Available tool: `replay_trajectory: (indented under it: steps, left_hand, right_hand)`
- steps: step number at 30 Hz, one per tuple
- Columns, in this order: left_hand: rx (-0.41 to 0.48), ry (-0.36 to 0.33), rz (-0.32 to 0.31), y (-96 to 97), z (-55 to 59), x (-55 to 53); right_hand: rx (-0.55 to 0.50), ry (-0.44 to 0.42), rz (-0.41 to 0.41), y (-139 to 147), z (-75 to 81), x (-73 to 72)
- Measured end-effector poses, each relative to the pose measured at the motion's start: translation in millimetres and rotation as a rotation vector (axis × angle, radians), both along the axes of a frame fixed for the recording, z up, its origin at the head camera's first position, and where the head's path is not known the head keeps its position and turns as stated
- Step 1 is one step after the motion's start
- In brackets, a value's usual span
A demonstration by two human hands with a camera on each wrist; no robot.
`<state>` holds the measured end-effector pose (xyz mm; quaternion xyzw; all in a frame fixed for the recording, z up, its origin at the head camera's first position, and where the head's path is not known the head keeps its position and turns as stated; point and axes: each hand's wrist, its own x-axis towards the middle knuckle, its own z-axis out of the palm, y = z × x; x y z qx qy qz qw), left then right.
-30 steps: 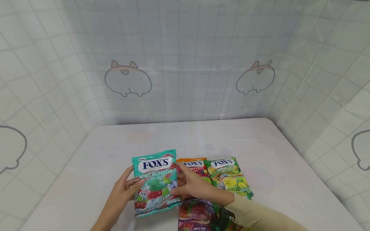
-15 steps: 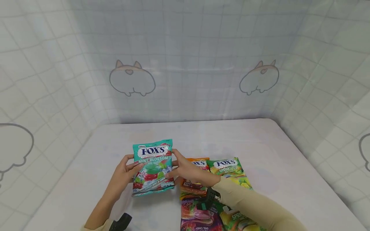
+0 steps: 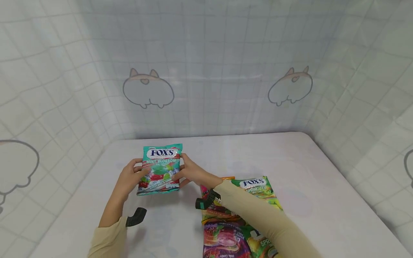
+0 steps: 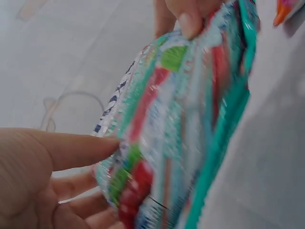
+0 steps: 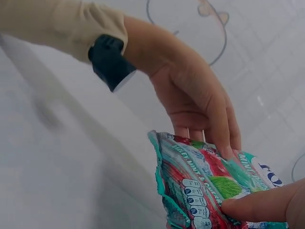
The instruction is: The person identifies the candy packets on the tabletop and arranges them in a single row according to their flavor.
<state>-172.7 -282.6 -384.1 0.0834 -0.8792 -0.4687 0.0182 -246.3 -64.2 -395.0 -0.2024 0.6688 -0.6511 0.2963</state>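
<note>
A teal candy bag (image 3: pixel 162 168) printed FOX'S Mint Blossom is held up, face towards me, over the left part of the white table. My left hand (image 3: pixel 129 178) grips its left edge, thumb on the front. On the opposite edge, my right hand (image 3: pixel 192 172) pinches the bag in the same way. The left wrist view has the left thumb (image 4: pixel 81 149) pressed on the crinkled wrapper, with right-hand fingers at the top. From the right wrist, the right thumb (image 5: pixel 255 207) lies across the bag's front. Fingers behind the bag are partly hidden.
Right of centre lie an orange-and-red candy bag (image 3: pixel 213 215), a green Spring Tea bag (image 3: pixel 258 188), a purple candy bag (image 3: pixel 222 240) and another green bag (image 3: pixel 259 243), partly under the right sleeve (image 3: pixel 258 215). A grid-patterned curtain (image 3: pixel 219 111) surrounds the white table (image 3: pixel 171 222).
Both hands have carried the teal candy bag away from me and slightly left, further up the table. More of the orange and purple bags now shows. The other bags have stayed put.
</note>
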Motion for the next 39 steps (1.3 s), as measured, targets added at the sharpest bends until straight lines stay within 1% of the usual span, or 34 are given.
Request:
replay_trajectory:
  steps: [3, 6, 9, 12, 14, 17, 20, 23, 28, 32, 35, 39]
  left_hand:
    - [-0.029, -0.028, -0.022, -9.3, -2.4, -8.3]
    - [-0.039, -0.062, -0.033, -17.1, -5.9, -15.0]
    - [-0.027, -0.096, -0.012, -22.3, -10.6, -19.1]
    - [-0.014, -0.116, 0.029, -26.3, -17.4, -21.0]
    - [-0.016, -0.100, 0.065, -27.6, -23.0, -22.4]
    - [-0.027, -0.049, 0.127, -27.3, -32.5, -25.8]
    - [-0.059, -0.010, 0.149, -24.9, -41.0, -30.5]
    - [-0.099, 0.007, 0.131, -23.9, -47.4, -34.6]
    - [-0.173, 0.037, 0.071, -27.9, -50.4, -37.9]
    - [-0.188, 0.048, 0.040, -30.1, -52.8, -39.2]
    - [-0.187, 0.033, 0.030, -29.1, -54.7, -39.8]
    - [-0.179, -0.046, 0.038, -23.5, -54.2, -38.3]
  right_hand:
    - [0.016, 0.011, -0.017, -13.0, -5.6, -9.5]
    - [0.041, 0.023, -0.034, -23.7, -13.3, -17.7]
    - [0.062, 0.033, -0.061, -33.7, -20.9, -24.7]
    - [0.087, 0.042, -0.075, -44.9, -26.4, -28.6]
    - [0.105, 0.049, -0.082, -51.8, -28.9, -29.9]
    - [0.155, 0.082, -0.110, -60.2, -31.3, -30.7]
    - [0.218, 0.123, -0.158, -65.9, -34.9, -31.9]
    - [0.271, 0.158, -0.203, -70.4, -40.1, -34.0]
    - [0.356, 0.260, -0.268, -76.1, -46.2, -37.3]
    - [0.420, 0.327, -0.289, -77.2, -47.8, -36.8]
    - [0.470, 0.382, -0.280, -76.3, -48.5, -35.4]
    - [0.517, 0.444, -0.257, -73.9, -50.2, -33.8]
